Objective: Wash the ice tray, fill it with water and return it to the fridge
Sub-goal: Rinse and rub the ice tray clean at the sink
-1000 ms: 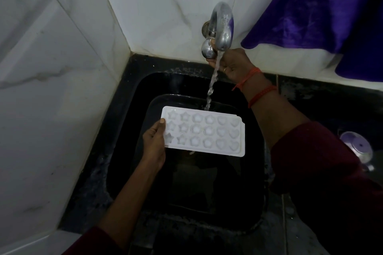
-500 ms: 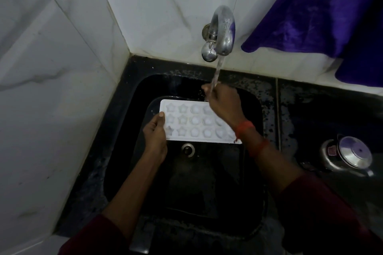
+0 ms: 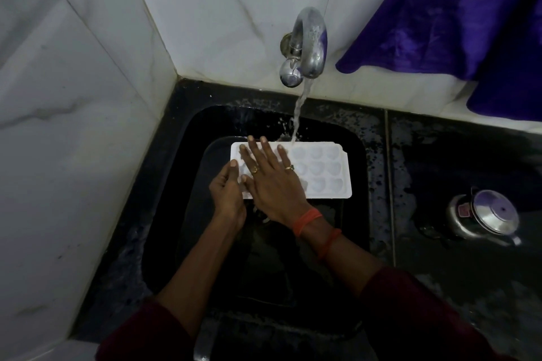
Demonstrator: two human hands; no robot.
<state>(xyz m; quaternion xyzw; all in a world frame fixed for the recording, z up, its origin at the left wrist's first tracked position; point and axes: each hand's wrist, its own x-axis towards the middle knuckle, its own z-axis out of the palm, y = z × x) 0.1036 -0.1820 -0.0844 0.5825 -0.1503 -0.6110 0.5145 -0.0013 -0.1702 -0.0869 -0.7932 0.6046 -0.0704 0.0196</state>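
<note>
The picture is dim. The sink (image 3: 176,214) is almost black, maybe in shadow. The tap (image 3: 311,44) shines. Wall lines bend near the edges.

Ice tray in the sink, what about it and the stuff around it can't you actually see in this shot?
Head view only:
- Ice tray: left cells covered by the right hand, spread flat on it; the left hand hides its left edge.
- Whether the cells hold water: too dim to tell.
- Sink drain: behind the hands and tray.
- Tap handle position: unclear.
- Purple cloth: cut off at the top and right edges.
- Steel pot: contents hidden by its lid.
</note>
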